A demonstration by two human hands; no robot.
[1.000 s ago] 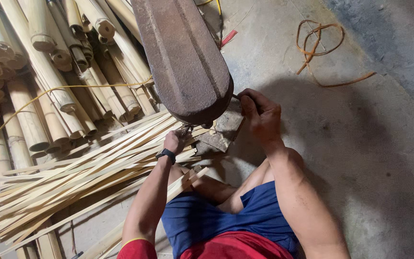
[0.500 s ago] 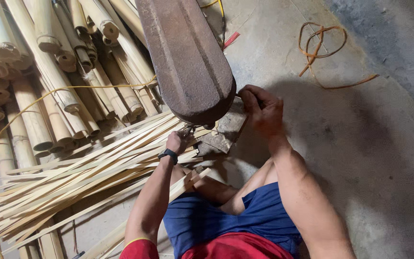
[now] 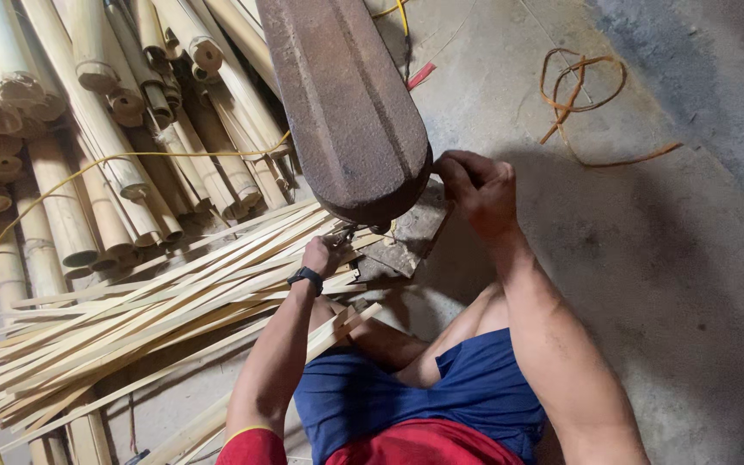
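A big rusty brown metal blade [image 3: 342, 103] fills the upper middle of the view. My right hand [image 3: 478, 188] is closed on something at its lower right edge; the blade hides what it grips. My left hand [image 3: 324, 253], with a black watch on the wrist, reaches under the blade's tip and is shut on a thin bamboo strip end near a heap of split bamboo strips [image 3: 157, 306]. A flat grey block [image 3: 402, 241] lies under the blade tip. My legs in blue shorts [image 3: 428, 396] are folded below.
Round bamboo poles [image 3: 88, 129] are stacked at the upper left. An orange cord [image 3: 583, 95] lies coiled on the grey concrete floor [image 3: 691, 258] at the upper right. A yellow string [image 3: 131, 159] loops over the poles. A small red piece [image 3: 421, 75] lies by the blade.
The view has shifted slightly. My right hand stays gripped by the blade's edge and my left hand stays under its tip at the strips.
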